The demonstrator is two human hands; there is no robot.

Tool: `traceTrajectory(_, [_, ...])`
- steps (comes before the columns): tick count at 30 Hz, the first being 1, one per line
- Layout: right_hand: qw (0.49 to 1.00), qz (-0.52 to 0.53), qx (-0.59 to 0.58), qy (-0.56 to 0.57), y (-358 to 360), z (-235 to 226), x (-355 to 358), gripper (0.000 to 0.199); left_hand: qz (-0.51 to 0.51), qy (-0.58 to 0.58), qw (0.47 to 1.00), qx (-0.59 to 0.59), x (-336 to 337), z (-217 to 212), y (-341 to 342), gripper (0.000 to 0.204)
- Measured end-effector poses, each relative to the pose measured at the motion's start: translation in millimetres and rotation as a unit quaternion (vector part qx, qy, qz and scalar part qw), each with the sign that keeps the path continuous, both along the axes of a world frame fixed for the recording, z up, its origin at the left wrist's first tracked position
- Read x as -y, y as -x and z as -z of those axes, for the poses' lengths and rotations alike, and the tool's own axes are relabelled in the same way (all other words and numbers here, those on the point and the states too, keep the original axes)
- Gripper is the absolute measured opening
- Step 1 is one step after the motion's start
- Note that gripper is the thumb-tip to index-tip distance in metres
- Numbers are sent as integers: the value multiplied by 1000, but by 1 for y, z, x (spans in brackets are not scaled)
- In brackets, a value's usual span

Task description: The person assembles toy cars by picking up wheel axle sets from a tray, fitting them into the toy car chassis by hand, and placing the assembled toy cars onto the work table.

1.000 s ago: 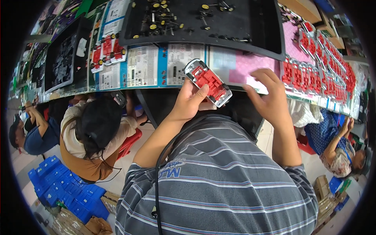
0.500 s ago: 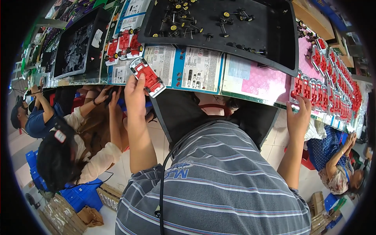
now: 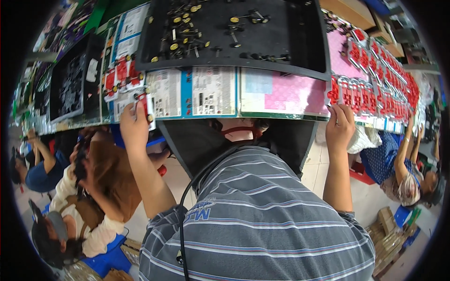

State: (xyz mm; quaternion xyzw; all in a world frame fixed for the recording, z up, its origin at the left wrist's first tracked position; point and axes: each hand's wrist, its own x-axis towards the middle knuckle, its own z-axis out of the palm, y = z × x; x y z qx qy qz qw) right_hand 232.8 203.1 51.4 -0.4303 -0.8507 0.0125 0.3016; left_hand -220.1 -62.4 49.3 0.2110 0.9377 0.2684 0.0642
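My left hand (image 3: 135,129) is closed around a red and white toy car (image 3: 144,104), held underside up by its side at the table's front edge. A dark wheel shows at the car's near end. Just beyond it lie several similar toy cars (image 3: 123,77) fitted with wheels. My right hand (image 3: 341,124) is at the front edge on the right, fingers curled and pinched at the near end of the leftmost toy car (image 3: 333,89) in a row. Part of that car's near end is hidden by the fingertips.
A large black tray (image 3: 262,68) with loose wheel axles (image 3: 187,35) stands in front of me. A smaller black tray (image 3: 86,100) of dark parts is at left. Rows of red car undersides (image 3: 389,93) fill the right. Co-workers sit on both sides.
The whole view has shifted. My left hand has brought its toy car closer to the wheeled cars and turned it straighter. My right hand stays at the row's left end, its fingers more curled.
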Motion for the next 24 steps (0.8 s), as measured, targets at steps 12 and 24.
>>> traceTrajectory(12, [940, -264, -180, 123, 45, -51, 92, 20, 254, -248, 556, 751, -99, 1, -177, 57])
traceTrajectory(24, [986, 77, 147, -15, 25, -6, -188, 18, 234, -325, 585, 705, -111, 9, -189, 52])
